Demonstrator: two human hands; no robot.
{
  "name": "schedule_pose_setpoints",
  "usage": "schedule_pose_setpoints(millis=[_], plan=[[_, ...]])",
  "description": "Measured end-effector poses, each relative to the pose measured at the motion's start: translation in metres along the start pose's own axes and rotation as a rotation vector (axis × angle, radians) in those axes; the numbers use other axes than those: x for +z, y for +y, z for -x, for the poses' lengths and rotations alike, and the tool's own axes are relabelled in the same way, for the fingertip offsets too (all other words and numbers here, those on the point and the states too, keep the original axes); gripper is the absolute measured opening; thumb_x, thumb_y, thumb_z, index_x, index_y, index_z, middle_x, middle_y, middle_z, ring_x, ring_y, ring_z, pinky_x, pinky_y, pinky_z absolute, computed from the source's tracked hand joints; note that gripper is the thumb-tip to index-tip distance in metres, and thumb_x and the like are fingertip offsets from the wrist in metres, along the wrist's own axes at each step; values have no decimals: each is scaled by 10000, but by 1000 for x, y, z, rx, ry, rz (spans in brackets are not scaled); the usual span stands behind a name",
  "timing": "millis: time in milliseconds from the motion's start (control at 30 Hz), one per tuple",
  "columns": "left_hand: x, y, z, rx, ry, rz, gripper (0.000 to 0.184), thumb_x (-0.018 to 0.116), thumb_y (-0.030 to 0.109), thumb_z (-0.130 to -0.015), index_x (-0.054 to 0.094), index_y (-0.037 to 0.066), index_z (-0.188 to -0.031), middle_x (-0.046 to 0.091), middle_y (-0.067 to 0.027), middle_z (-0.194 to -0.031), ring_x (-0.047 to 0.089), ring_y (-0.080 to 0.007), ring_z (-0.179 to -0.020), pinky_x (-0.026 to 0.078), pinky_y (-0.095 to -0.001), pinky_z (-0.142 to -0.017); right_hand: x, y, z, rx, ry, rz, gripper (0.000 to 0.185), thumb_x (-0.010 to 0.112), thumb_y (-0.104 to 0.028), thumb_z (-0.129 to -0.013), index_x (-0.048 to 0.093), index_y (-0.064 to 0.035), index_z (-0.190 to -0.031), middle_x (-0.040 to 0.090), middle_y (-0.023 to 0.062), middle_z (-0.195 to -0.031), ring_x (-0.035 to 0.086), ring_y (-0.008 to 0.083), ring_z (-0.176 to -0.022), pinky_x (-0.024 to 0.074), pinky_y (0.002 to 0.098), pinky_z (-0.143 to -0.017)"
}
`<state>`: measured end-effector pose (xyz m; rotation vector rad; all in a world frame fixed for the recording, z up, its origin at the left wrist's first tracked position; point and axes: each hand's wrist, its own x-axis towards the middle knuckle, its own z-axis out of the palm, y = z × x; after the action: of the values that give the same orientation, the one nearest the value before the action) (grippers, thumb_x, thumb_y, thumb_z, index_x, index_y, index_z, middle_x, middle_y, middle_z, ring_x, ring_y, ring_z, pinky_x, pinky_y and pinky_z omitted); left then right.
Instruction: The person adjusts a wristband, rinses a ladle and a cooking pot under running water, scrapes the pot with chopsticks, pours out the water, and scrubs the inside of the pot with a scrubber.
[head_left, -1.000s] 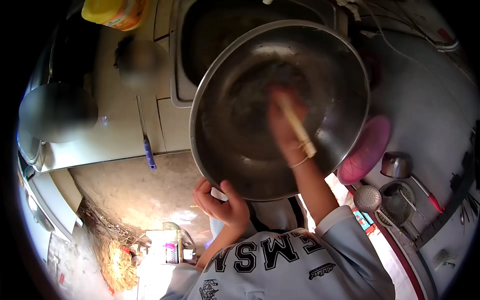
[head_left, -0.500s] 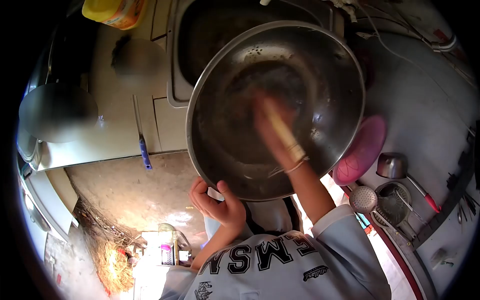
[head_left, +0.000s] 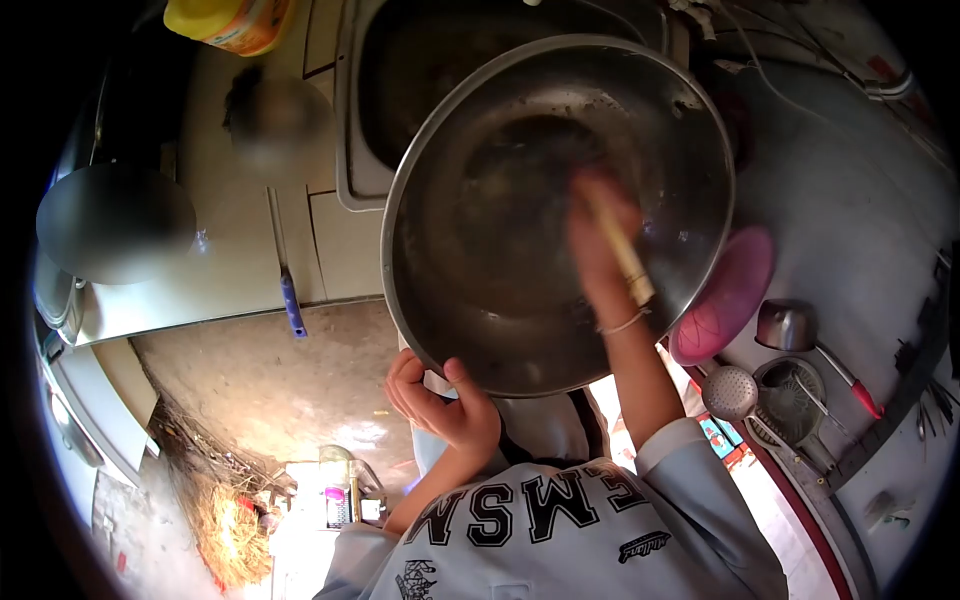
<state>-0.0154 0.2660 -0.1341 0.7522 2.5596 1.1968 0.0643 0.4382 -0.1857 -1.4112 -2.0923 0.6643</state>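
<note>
A large round metal basin [head_left: 480, 330] is tilted over the edge of a dark sink [head_left: 375, 150]. My left hand [head_left: 445, 405] grips its near rim, with the thumb over the edge. Inside the basin, my right hand [head_left: 600, 235], blurred by motion, is wrapped round a light wooden handle [head_left: 625, 255]. The far end of that tool is hidden or smeared by the motion. There is a thin band on my right wrist.
A blue-handled tool [head_left: 287, 290] sticks out over the counter edge at left, below a yellow container [head_left: 235, 22]. Right of the basin are a pink bowl [head_left: 728, 300], a metal pot [head_left: 785, 326] with a red-tipped handle and a perforated ladle [head_left: 731, 393].
My right hand has swung left and then back right inside the basin with the wooden handle. My left hand keeps its hold on the rim.
</note>
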Motion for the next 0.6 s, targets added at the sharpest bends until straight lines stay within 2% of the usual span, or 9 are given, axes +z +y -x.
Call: schedule_pose_setpoints(millis=[167,233,267,333,367,467,533,567,600], plan=[[-2,2,2,-18,-16,7,249,564,218,-872,488,-14,-922,541,-134,-911,477,-268,-813,346,-369,-766,3,-7,5,-25,-79,-122,107,600,-7,-740,643,-48,-829,630,148,-812,617,312,-733,502,361,-636],[-1,-2,0,-12,-13,1,249,565,215,-870,490,-16,-926,543,-133,-912,479,-269,-813,347,-369,-767,-9,17,-14,392,169,-16,128,594,-17,-743,638,-62,-854,621,144,-817,613,308,-754,502,360,-644],[0,-2,0,-4,-3,19,248,566,213,-869,491,-16,-930,544,-134,-912,481,-270,-817,348,-370,-767,-5,14,-7,401,172,-19,128,594,-17,-743,638,-62,-854,621,144,-817,613,308,-754,502,360,-644],[-2,-2,0,0,-1,44,248,567,212,-867,492,-16,-933,545,-134,-913,483,-271,-821,349,-371,-766,5,-5,5,133,-35,74,148,592,-38,-752,636,-61,-892,614,144,-808,617,300,-750,502,352,-636],[-3,-1,-1,-1,-15,23,248,568,210,-866,492,-16,-933,545,-134,-909,484,-271,-817,350,-370,-763,19,-3,17,-119,-83,51,186,591,-48,-749,635,-57,-930,614,143,-813,623,289,-716,499,344,-608],[-1,1,1,-8,-19,3,246,570,207,-864,492,-17,-931,546,-133,-904,487,-271,-814,353,-369,-760,15,8,16,130,-84,-176,190,587,-31,-785,645,-31,-966,661,124,-924,646,179,-796,499,286,-658],[-2,-2,-1,10,-17,-9,244,570,205,-864,493,-17,-928,548,-131,-902,488,-270,-814,354,-367,-759,-13,9,-10,456,-34,-148,191,557,-26,-817,638,-16,-990,660,130,-955,636,143,-810,494,259,-668],[-2,-1,-2,23,-14,-3,243,569,204,-865,493,-18,-927,548,-129,-897,490,-269,-810,355,-365,-757,-5,28,-9,317,177,-150,179,530,-26,-833,634,-17,-979,656,137,-954,635,159,-824,497,271,-673],[-2,-1,-3,33,-12,7,241,569,202,-865,494,-19,-925,549,-128,-892,491,-267,-806,355,-363,-756,0,24,-2,322,180,-151,179,530,-26,-833,634,-17,-979,656,137,-954,635,159,-824,497,271,-673]])
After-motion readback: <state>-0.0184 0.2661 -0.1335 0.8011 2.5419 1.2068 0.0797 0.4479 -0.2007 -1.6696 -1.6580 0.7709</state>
